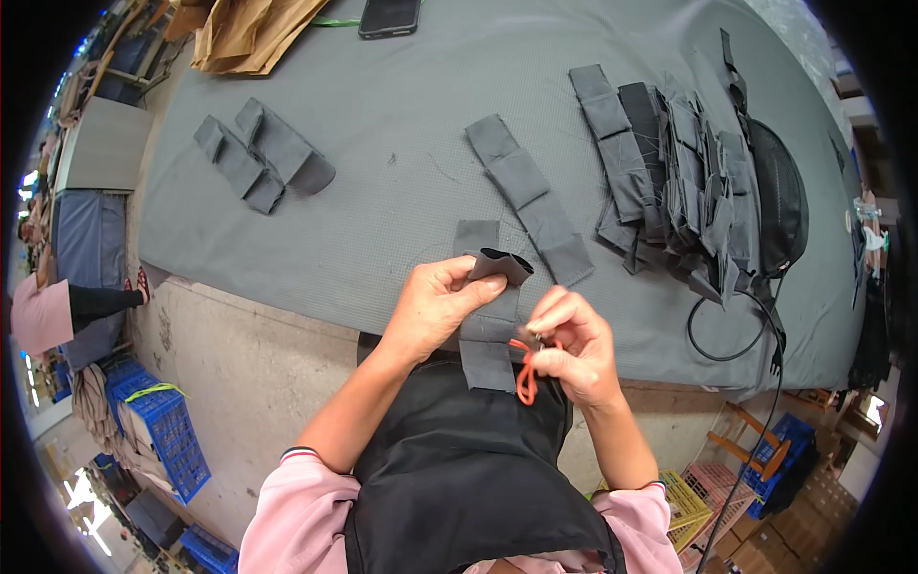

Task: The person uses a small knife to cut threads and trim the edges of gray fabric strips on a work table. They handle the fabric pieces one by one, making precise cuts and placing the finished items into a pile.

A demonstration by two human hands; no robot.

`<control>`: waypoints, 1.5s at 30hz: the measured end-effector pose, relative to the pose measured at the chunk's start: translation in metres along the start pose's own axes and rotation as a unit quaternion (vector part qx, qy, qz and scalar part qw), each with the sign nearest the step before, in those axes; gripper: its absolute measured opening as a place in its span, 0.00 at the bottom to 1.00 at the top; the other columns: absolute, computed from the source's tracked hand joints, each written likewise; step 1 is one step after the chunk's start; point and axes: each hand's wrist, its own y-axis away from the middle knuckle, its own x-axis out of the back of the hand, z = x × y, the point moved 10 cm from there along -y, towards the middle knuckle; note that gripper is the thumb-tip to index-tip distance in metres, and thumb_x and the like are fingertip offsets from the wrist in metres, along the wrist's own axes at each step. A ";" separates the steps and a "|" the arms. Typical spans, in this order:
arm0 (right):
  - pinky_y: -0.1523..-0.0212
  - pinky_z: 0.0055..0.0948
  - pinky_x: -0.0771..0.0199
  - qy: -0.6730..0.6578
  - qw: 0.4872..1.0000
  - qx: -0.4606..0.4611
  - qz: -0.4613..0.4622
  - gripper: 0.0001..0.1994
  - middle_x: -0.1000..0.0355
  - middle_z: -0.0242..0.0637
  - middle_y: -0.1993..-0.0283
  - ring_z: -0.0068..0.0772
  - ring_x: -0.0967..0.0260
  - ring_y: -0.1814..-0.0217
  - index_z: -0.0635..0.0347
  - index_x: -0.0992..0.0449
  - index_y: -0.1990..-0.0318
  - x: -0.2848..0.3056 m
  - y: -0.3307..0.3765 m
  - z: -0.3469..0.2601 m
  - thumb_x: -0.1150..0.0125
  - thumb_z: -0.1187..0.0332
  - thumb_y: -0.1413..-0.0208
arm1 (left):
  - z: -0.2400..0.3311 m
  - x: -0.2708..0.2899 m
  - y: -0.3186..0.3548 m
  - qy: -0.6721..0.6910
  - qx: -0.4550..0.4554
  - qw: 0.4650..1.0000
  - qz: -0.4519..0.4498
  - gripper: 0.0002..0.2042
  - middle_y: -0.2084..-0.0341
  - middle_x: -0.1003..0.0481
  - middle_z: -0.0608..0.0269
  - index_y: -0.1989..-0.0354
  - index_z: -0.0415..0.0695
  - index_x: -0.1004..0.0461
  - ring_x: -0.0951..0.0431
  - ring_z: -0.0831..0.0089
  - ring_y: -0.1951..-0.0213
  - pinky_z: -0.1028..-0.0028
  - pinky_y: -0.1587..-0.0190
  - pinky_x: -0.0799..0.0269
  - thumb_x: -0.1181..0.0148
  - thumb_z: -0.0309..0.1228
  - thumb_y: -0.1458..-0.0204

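My left hand [432, 304] is closed on a dark grey fabric strip [487, 358] with sewn pocket sections, pinching one section so that its opening gapes. The strip's lower end hangs over the near table edge, in front of my black apron. Just to the right, my right hand [579, 356] grips small thread snips [526, 378] with an orange-red loop; the fingers mostly cover their blades. The snips are a little apart from the raised pocket. Beyond my hands, a similar grey strip [528, 191] lies flat and slanted on the table.
On the grey-covered table [382, 182], a heap of pocket strips [684, 172] lies right, beside a black mesh bag [776, 196] and a black cable [703, 349]. Two folded pieces [263, 158] lie left. Brown paper [251, 33] and a phone [389, 16] are at the back.
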 end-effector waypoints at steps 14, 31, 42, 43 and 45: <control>0.77 0.31 0.34 0.490 0.856 0.143 0.083 0.11 0.37 0.36 0.73 0.35 0.34 0.77 0.62 0.27 0.70 -0.022 0.008 -0.048 0.31 0.73 0.61 | 0.001 0.002 -0.001 -0.024 -0.007 0.999 0.027 0.09 0.66 0.24 0.70 0.61 0.38 0.22 0.29 0.83 0.62 0.80 0.56 0.35 0.41 0.29 0.46; 0.78 0.30 0.35 0.496 0.840 0.192 0.105 0.11 0.36 0.36 0.74 0.34 0.35 0.78 0.62 0.27 0.69 -0.028 0.013 -0.048 0.31 0.75 0.62 | 0.001 0.002 -0.001 -0.004 -0.013 0.999 0.040 0.08 0.73 0.27 0.75 0.64 0.36 0.24 0.35 0.90 0.72 0.85 0.71 0.39 0.40 0.29 0.47; 0.77 0.27 0.33 0.429 0.886 0.126 0.122 0.10 0.36 0.35 0.73 0.30 0.34 0.78 0.63 0.27 0.68 -0.018 0.014 -0.041 0.32 0.77 0.59 | -0.007 0.006 0.000 -0.011 0.008 0.999 0.044 0.09 0.72 0.26 0.72 0.62 0.37 0.23 0.33 0.88 0.70 0.84 0.68 0.38 0.39 0.30 0.47; 0.76 0.27 0.32 0.391 0.905 0.104 0.131 0.10 0.36 0.35 0.73 0.29 0.34 0.77 0.63 0.27 0.67 -0.014 0.014 -0.038 0.33 0.77 0.58 | -0.009 0.007 0.000 -0.012 0.014 0.999 0.042 0.10 0.69 0.24 0.70 0.60 0.37 0.23 0.30 0.86 0.67 0.83 0.64 0.36 0.39 0.29 0.48; 0.75 0.27 0.31 0.314 0.931 0.073 0.170 0.12 0.36 0.35 0.71 0.28 0.34 0.76 0.63 0.27 0.64 0.001 0.017 -0.030 0.33 0.77 0.58 | -0.010 0.007 0.000 -0.016 0.021 0.999 0.035 0.11 0.67 0.22 0.67 0.58 0.37 0.23 0.28 0.84 0.65 0.82 0.61 0.33 0.39 0.30 0.48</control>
